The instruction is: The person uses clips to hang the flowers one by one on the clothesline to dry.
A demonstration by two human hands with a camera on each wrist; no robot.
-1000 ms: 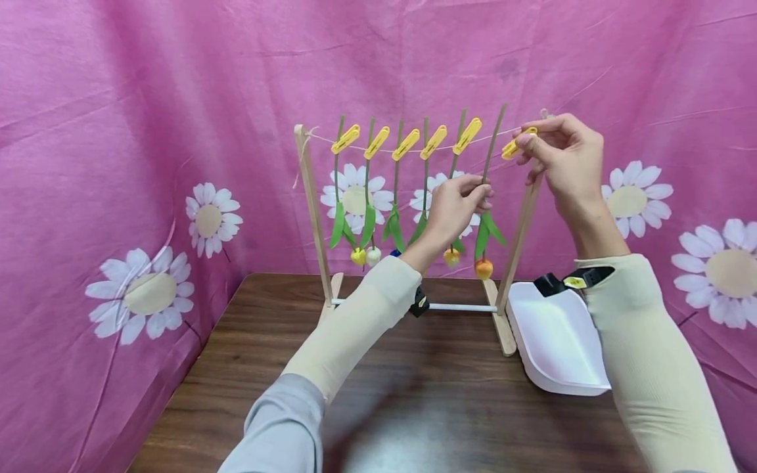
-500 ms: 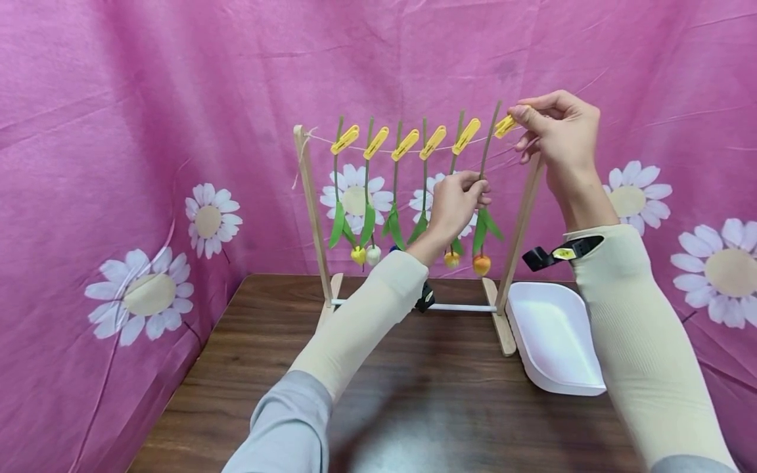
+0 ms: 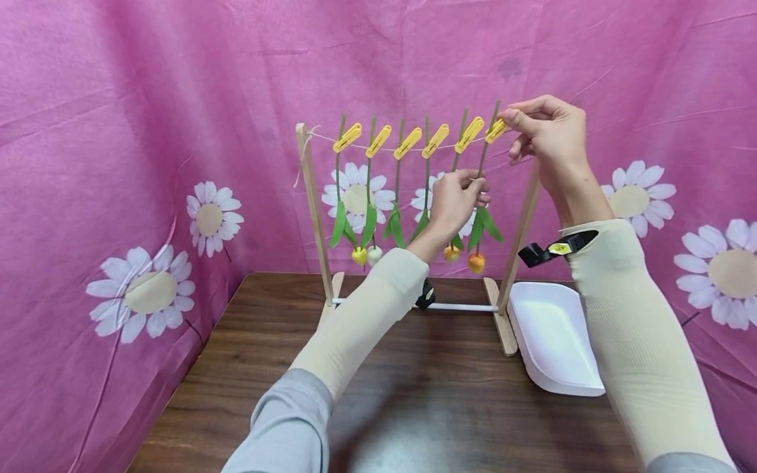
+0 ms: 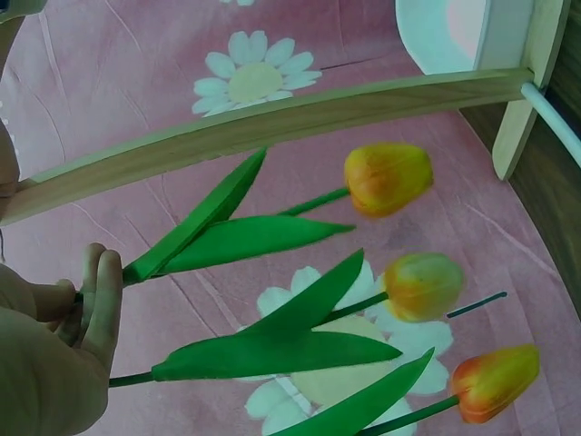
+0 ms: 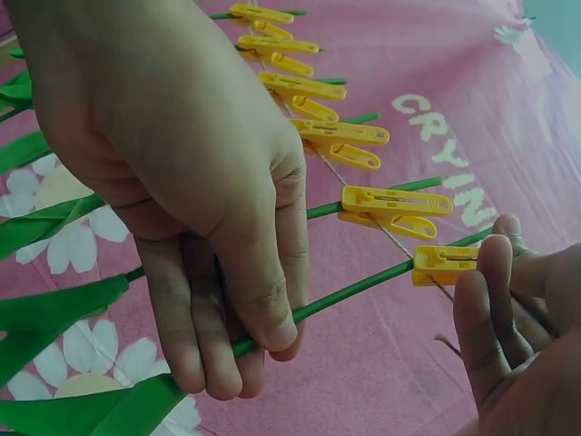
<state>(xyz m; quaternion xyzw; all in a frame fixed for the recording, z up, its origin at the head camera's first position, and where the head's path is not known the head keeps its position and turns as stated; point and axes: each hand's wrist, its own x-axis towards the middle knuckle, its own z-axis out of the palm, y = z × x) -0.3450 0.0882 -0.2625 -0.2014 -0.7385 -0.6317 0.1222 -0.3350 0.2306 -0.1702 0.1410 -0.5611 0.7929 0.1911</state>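
Note:
My left hand (image 3: 455,203) pinches the green stem of an upside-down artificial orange tulip (image 3: 476,263). In the left wrist view this orange-yellow tulip (image 4: 388,179) hangs by its stem from the fingers, bloom end free. Higher up, my right hand (image 3: 556,131) pinches a yellow clothespin (image 3: 495,131) by its handle end. Seen from the right wrist, that clothespin (image 5: 445,264) lies across the stem at the string (image 5: 377,227). Several other tulips hang bloom-down to the left, each under a yellow clothespin (image 3: 470,135) on the string.
A wooden stand with a left post (image 3: 315,210) and a right post (image 3: 520,236) carries the string. A white rod (image 3: 461,307) joins its feet. Beside the right foot sits a white plastic tray (image 3: 556,335) on the brown table (image 3: 414,394). A pink flowered cloth (image 3: 248,98) hangs behind.
My right hand has risen and moved left, bringing the clothespin from beside the stem onto it at the string. The tulip in my left hand has shifted slightly left and up.

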